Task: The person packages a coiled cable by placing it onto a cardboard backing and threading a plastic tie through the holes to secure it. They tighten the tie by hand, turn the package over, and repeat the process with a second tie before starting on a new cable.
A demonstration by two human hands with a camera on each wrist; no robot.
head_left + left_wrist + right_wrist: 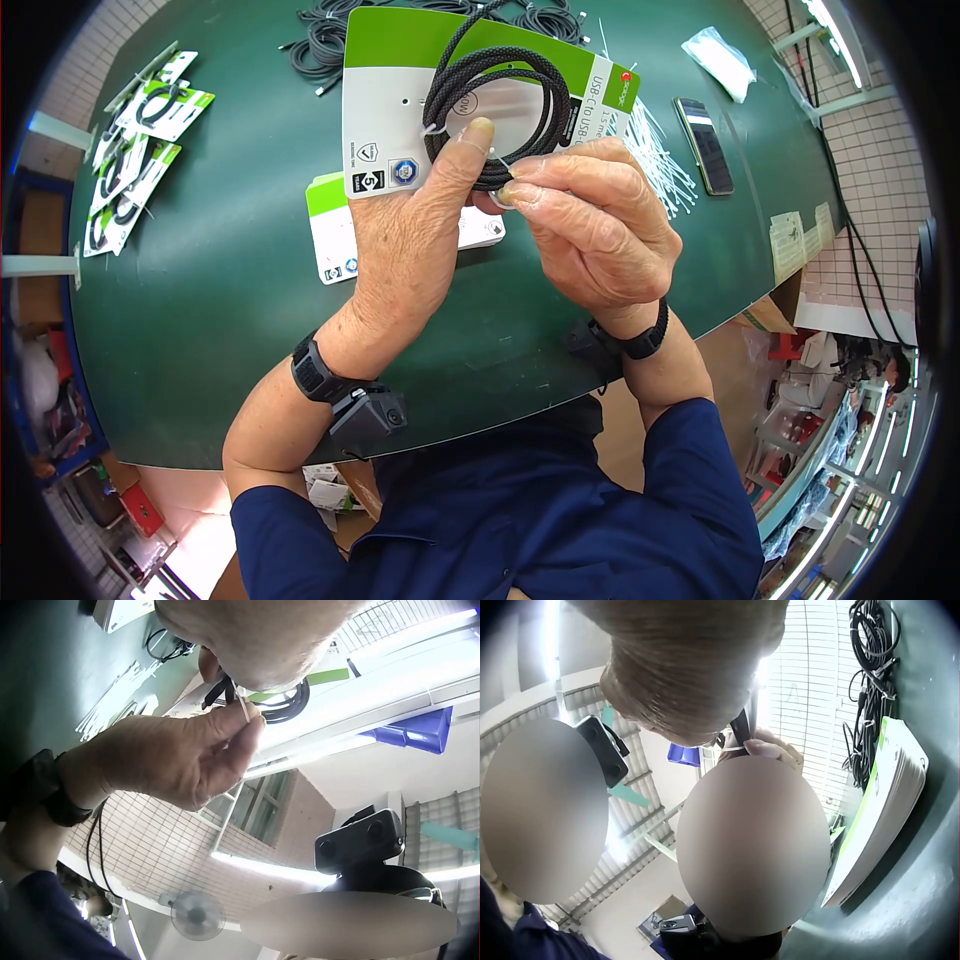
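My left hand [405, 245] holds up a green and white card [385, 110] printed "USB-C to USB", its thumb pressing a coiled black braided cable [552, 100] against the front. The left fingers are mostly hidden behind the card. At the coil's lower right, my right hand [605, 225] pinches a thin white cable tie [503, 164] between thumb and forefinger. In the left wrist view, the cable tie [243, 707] runs up from the right fingertips toward the dark cable. Another white tie [433, 129] crosses the coil's left side.
Under the hands, a stack of cards [325, 240] lies on the green table [230, 340]. Cards with cables [165, 105] lie at left, bundled black cables [322, 50] at the back. Loose white cable ties [660, 165], a phone [705, 148] and a plastic bag [720, 63] are at right.
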